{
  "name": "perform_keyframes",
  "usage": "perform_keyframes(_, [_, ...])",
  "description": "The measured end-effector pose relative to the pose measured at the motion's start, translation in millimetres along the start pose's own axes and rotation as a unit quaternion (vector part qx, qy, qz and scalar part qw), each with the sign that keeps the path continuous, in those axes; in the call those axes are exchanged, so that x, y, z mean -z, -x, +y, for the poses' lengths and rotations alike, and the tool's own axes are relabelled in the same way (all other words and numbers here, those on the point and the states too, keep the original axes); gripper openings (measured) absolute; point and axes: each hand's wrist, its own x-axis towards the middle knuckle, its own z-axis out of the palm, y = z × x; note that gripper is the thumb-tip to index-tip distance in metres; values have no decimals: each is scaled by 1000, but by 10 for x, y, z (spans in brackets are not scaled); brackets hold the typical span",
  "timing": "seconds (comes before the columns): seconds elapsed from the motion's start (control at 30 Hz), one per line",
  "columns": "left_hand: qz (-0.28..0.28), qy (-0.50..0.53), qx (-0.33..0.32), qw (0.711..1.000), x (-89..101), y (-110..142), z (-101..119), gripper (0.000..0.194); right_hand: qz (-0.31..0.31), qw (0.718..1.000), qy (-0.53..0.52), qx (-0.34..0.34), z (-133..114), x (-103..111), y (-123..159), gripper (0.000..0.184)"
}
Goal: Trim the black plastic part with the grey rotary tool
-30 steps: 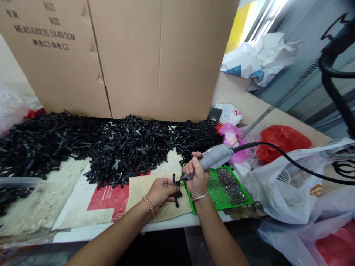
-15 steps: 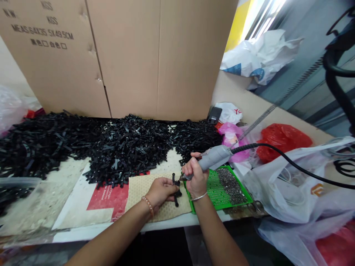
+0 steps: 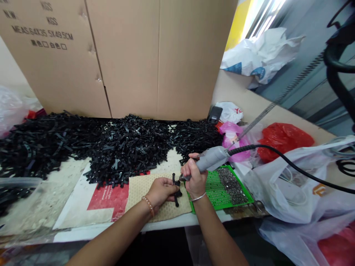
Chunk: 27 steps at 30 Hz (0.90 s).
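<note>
Head view looks down on a desk [image 3: 41, 207] strewn with a wide heap of black plastic parts [image 3: 111, 147] along the far side, before a cardboard box [image 3: 124, 55]. Left hand [image 3: 161, 192] rests on a tan honeycomb mat [image 3: 141, 190] near the desk's near edge, its fingers [image 3: 169, 183] curled and pinching a small black plastic piece [image 3: 176, 192] that lies on the mat. Right hand [image 3: 194, 177], just right of it, has its fingers wrapped tight round a grey powered driver [image 3: 212, 159], whose tip meets the upper end of the black piece. A black cable [image 3: 291, 162] runs from the tool to the right. Just right of the hands sits a green tray [image 3: 219, 192] holding small metal screws [image 3: 231, 184]; plastic bags [image 3: 291, 184] crowd the right side
</note>
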Motion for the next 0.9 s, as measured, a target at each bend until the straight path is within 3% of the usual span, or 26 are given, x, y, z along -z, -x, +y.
perform_keyframes(0.4, [26,-10,-5,1000,2,-49,-41,18,-137,989,34,-40,114,76,-25,20])
perform_keyframes(0.53, [7,-8,-5,1000,20,-58,-30,17,-135,990,32,-37,74,48,-24,21])
perform_keyframes(0.63, [-11,0,-5,1000,27,-44,-16,17,-117,992,34,-17,-101,80,1,20])
perform_keyframes(0.77, [-13,-9,-8,1000,34,-40,-22,20,-57,995,68,39,-379,277,100,17])
perform_keyframes(0.9, [-11,-30,-5,999,44,-67,-42,24,-14,994,106,-2,-439,508,272,17])
